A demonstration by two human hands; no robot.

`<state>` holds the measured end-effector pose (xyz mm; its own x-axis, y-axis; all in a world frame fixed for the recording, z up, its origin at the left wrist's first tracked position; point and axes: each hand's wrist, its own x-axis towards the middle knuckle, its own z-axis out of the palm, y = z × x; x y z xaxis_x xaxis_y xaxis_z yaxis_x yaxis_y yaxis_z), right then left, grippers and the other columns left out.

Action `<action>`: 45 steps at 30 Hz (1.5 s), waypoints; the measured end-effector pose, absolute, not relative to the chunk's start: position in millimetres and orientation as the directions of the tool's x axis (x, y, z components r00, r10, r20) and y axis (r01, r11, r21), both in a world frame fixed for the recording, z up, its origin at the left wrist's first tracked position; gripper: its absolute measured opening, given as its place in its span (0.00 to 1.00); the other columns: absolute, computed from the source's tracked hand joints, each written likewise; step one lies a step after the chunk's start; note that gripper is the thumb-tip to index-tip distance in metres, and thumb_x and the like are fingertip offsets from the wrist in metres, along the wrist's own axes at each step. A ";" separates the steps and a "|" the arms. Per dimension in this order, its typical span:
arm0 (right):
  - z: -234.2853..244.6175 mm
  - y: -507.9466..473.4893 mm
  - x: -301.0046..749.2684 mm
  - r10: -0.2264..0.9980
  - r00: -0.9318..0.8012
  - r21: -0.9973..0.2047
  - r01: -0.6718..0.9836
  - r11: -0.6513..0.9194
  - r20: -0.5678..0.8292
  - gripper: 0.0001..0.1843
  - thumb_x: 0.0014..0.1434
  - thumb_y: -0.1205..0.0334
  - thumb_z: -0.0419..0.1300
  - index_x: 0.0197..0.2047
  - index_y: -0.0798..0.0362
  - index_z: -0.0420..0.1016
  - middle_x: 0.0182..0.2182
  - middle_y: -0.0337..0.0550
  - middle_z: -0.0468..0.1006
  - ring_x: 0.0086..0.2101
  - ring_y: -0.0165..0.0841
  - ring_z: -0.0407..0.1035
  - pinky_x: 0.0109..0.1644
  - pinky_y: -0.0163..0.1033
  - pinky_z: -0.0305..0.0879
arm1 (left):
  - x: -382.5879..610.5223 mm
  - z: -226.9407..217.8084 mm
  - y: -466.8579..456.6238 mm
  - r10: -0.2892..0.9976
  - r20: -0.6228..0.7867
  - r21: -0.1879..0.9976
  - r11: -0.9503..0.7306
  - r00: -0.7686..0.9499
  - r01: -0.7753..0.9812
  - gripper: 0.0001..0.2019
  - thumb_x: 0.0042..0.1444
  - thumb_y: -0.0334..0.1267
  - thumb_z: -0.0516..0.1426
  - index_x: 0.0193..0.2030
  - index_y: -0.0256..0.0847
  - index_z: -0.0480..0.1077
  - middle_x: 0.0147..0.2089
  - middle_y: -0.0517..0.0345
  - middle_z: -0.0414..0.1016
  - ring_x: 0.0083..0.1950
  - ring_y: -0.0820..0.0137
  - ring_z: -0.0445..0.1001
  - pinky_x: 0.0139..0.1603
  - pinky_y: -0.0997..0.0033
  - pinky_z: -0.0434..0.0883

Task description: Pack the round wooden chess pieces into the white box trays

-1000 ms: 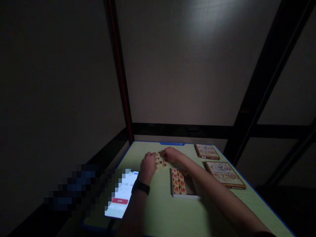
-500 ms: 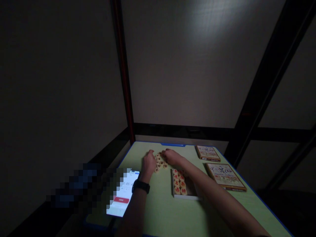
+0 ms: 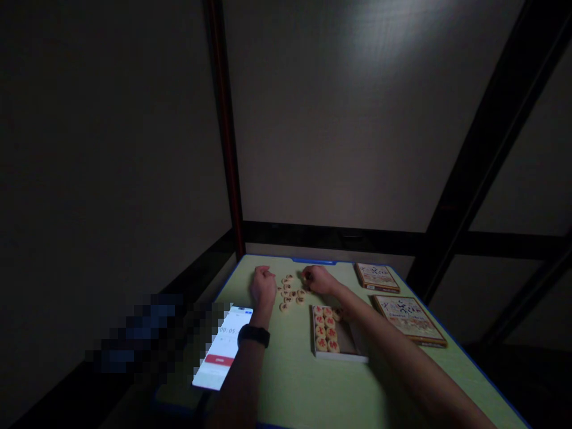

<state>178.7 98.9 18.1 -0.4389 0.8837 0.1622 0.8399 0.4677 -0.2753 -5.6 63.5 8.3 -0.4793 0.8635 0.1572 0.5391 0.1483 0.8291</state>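
Observation:
Several round wooden Chinese chess pieces [image 3: 286, 293] lie loosely grouped on the green table [image 3: 286, 369]. Just left of them rests my left hand [image 3: 264, 287], its fingers curled in; whatever they may hold is hidden. To the right of the group, my right hand [image 3: 319, 280] is closed with thumb and fingers pinched around what looks like one Chinese chess piece [image 3: 308, 276], mostly covered. Nearer to me stands a shallow open box [image 3: 342, 357]. Rows of red-marked pieces [image 3: 325, 330] fill its left side, and another piece sits at its back, partly behind my right forearm.
Two printed game boxes lie on the right of the table, a rear one [image 3: 378, 277] and a front one [image 3: 409, 320]. A lit phone [image 3: 223, 351] showing a timer lies beside my left wrist. A wall stands behind the table.
My left hand has drawn back a little to the left, away from the pieces, with its fingers curled. My right hand has shifted right, uncovering more of the group.

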 end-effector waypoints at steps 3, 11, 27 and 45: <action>16.1 98.1 187.9 0.886 -0.431 -0.285 0.839 0.464 0.172 0.17 0.48 0.75 0.56 0.40 0.57 0.79 0.35 0.46 0.82 0.35 0.34 0.71 0.38 0.32 0.60 | -1.0 8.8 59.5 0.906 0.147 0.734 0.170 -0.398 0.657 0.13 0.61 0.31 0.47 0.45 0.44 0.71 0.42 0.54 0.80 0.43 0.65 0.77 0.40 0.69 0.70; 13.3 92.4 218.7 0.872 -0.472 -0.288 0.823 0.490 0.133 0.15 0.42 0.76 0.57 0.31 0.56 0.82 0.29 0.42 0.81 0.32 0.34 0.71 0.37 0.33 0.60 | 14.5 2.8 42.2 0.976 0.162 0.321 0.087 -0.146 0.943 0.17 0.63 0.40 0.45 0.49 0.36 0.71 0.50 0.41 0.73 0.44 0.59 0.77 0.41 0.63 0.72; 10.7 76.1 215.9 0.864 -0.479 -0.448 0.744 0.495 0.159 0.21 0.38 0.79 0.59 0.37 0.57 0.83 0.31 0.40 0.81 0.31 0.31 0.71 0.34 0.31 0.62 | 13.1 -0.3 44.9 0.971 0.199 0.355 0.054 -0.132 0.933 0.19 0.66 0.38 0.41 0.46 0.38 0.72 0.47 0.44 0.76 0.44 0.62 0.77 0.43 0.64 0.71; 27.7 57.6 169.5 0.764 -0.607 -0.400 0.659 0.637 0.218 0.25 0.44 0.77 0.58 0.46 0.54 0.80 0.36 0.42 0.82 0.34 0.32 0.73 0.38 0.30 0.63 | 5.5 8.7 56.7 0.888 0.130 0.822 0.151 -0.440 0.549 0.35 0.67 0.46 0.29 0.44 0.39 0.76 0.46 0.48 0.80 0.50 0.60 0.77 0.50 0.64 0.69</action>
